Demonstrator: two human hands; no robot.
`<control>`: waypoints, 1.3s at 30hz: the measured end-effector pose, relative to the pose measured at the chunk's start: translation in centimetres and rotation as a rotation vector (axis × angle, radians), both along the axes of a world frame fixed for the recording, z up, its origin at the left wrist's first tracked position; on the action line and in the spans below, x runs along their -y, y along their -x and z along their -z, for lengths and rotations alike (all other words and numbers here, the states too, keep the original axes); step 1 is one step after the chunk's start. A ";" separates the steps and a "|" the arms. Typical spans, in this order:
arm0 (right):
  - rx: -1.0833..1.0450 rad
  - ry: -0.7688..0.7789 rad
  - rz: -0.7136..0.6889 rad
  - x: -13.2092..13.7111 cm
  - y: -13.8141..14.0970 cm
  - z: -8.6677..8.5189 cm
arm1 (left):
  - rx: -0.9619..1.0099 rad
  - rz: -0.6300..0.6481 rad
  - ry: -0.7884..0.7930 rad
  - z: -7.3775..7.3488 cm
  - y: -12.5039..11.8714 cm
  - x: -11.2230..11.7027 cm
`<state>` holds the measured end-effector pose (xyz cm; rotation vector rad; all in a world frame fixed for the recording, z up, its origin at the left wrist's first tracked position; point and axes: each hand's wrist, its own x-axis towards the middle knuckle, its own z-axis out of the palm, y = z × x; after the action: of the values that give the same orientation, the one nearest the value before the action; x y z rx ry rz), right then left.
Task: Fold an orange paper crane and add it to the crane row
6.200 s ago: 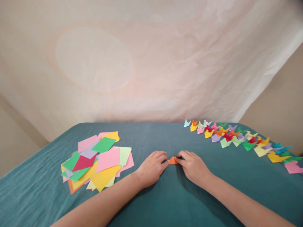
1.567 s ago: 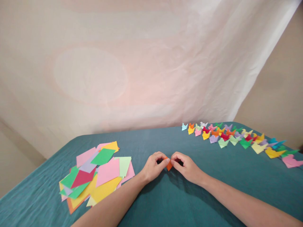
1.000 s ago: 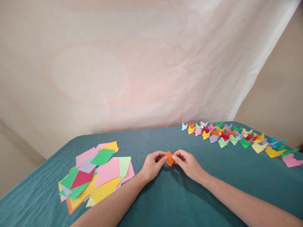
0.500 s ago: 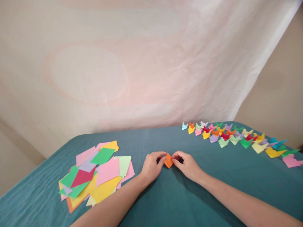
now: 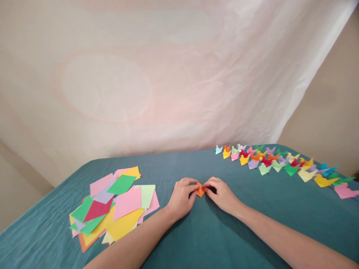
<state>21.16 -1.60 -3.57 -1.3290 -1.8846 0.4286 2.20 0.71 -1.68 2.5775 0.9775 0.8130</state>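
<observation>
A small piece of folded orange paper (image 5: pixel 200 191) is held just above or on the cloth, near the middle of the table. My left hand (image 5: pixel 183 196) pinches its left side between thumb and fingers. On the opposite side, my right hand (image 5: pixel 220 192) grips the right edge with thumb and forefinger. The fingertips of both hands nearly meet over the paper and cover its upper part. Its lower point shows between them, with creases across it.
Loose sheets of coloured paper (image 5: pixel 127 201) lie in an overlapping pile to the left, close to my left forearm. Several folded paper birds (image 5: pixel 265 169) stand in rows at the right. A dark green cloth (image 5: pixel 179 243) covers the table; a pale sheet (image 5: pixel 179 86) hangs behind.
The orange paper now shows less of its diamond face and looks more folded at the top. My fingers have moved inward over it, the left hand slightly further across.
</observation>
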 end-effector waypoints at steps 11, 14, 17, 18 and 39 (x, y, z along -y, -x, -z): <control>-0.052 -0.037 0.043 0.0 0.1 0.4 | -0.067 0.027 -0.014 -0.1 0.0 0.3; -0.061 -0.034 0.036 0.3 -0.3 0.1 | -0.063 0.039 -0.003 -0.3 0.1 0.4; -0.003 -0.058 -0.094 0.5 -1.2 -0.6 | -0.056 0.051 0.006 -0.5 0.1 0.4; 0.033 -0.089 -0.138 0.6 -1.6 -0.8 | -0.055 0.054 0.008 -0.5 0.0 0.4; 0.627 -0.384 -0.230 1.2 -2.4 -1.2 | -0.067 0.074 0.019 -0.5 -0.1 0.4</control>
<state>23.60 -2.75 -2.34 -1.0556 -2.4863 -0.2746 2.25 0.27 -1.20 2.6234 0.8984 0.6992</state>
